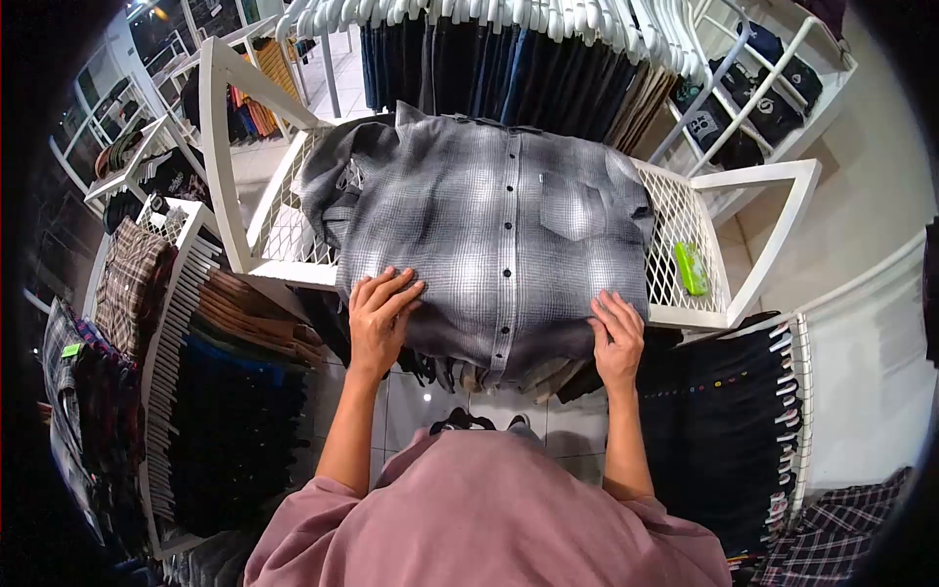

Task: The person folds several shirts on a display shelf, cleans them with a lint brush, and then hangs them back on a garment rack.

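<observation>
A grey and white plaid button-up shirt (pixel 450 205) lies front side up, spread over a white mesh rack shelf (pixel 675 220). Its buttons run down the middle, its lower hem hangs over the shelf's near edge, and one sleeve is bunched at the left. My left hand (pixel 384 318) rests on the shirt's lower left part with the fingers spread. On the lower right part lies my right hand (pixel 616 342), its fingers stretched out on the cloth. A bright green packet (pixel 691 269) sits on the mesh to the right of the shirt.
White hangers (pixel 489 12) with dark trousers (pixel 450 73) hang behind the shelf. Racks of dark clothes (pixel 709 421) stand at the right and left. Folded plaid shirts (pixel 132 284) are at the far left. White frame arms (pixel 220 161) rise at both shelf ends.
</observation>
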{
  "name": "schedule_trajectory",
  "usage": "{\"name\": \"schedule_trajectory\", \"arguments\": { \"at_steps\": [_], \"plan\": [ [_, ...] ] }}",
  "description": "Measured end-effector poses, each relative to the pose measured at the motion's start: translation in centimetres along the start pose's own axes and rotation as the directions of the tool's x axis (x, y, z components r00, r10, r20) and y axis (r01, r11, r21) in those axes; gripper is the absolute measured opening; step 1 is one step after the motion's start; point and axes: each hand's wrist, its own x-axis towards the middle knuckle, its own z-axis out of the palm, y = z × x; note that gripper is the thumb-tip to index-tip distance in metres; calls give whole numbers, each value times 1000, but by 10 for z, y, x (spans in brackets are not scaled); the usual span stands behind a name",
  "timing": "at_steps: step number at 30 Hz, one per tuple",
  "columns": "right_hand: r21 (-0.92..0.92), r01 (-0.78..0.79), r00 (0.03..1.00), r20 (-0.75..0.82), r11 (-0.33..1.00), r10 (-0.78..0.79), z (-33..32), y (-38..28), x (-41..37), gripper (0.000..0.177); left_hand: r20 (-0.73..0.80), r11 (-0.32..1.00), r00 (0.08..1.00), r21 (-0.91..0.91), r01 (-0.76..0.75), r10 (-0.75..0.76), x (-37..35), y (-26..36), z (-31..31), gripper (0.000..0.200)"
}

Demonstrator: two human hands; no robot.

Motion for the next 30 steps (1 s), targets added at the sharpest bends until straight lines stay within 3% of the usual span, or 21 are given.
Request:
{"name": "schedule_trajectory", "arguments": {
  "at_steps": [4,6,8,10,11,13,14,16,19,20,21,23,24,25,30],
  "plan": [
    [57,-15,999,31,998,13,-14,-12,13,20,-90,997,996,-79,21,-28,7,5,-6,19],
    [42,-41,991,126,998,36,-32,-22,15,15,25,991,999,-125,48,-46,3,13,-23,17],
    [46,-19,992,127,999,13,-49,-32,8,12,48,991,998,-127,38,-32,-6,24,-42,17],
    [76,-145,945,307,986,115,-66,-42,-3,13,235,977,966,-154,146,-107,-18,31,-59,17],
    [102,-142,936,339,985,99,-71,-45,-4,11,234,977,966,-153,147,-108,-17,35,-66,17],
    [174,-144,944,318,974,83,-71,-47,2,11,367,972,919,-122,200,-143,-16,43,-73,18],
    [242,-147,953,295,959,72,-70,-48,5,11,363,972,920,-121,200,-144,-9,44,-69,18],
    [206,-114,986,141,972,86,-48,-44,23,13,255,979,967,-190,75,-24,18,44,-53,23],
    [157,-109,993,66,982,100,-11,-35,53,14,25,995,997,-70,-73,75,72,33,-6,27],
    [48,-158,984,92,986,153,1,-31,58,15,-42,992,991,10,-124,124,88,26,7,28],
    [-62,-201,972,110,978,206,10,-29,62,16,-48,992,991,11,-125,125,98,13,24,28],
    [-135,-188,980,37,973,194,22,-35,59,18,95,999,995,33,-9,6,109,-6,51,29],
    [-204,-187,982,-35,961,183,24,-36,57,20,87,999,996,33,-5,2,110,-7,52,29],
    [-243,-259,961,32,935,275,23,-36,54,31,69,998,997,61,20,-24,110,-6,55,29],
    [-319,-296,949,10,900,315,11,-26,56,53,-17,983,994,143,113,-112,109,3,57,27]
  ]
}}
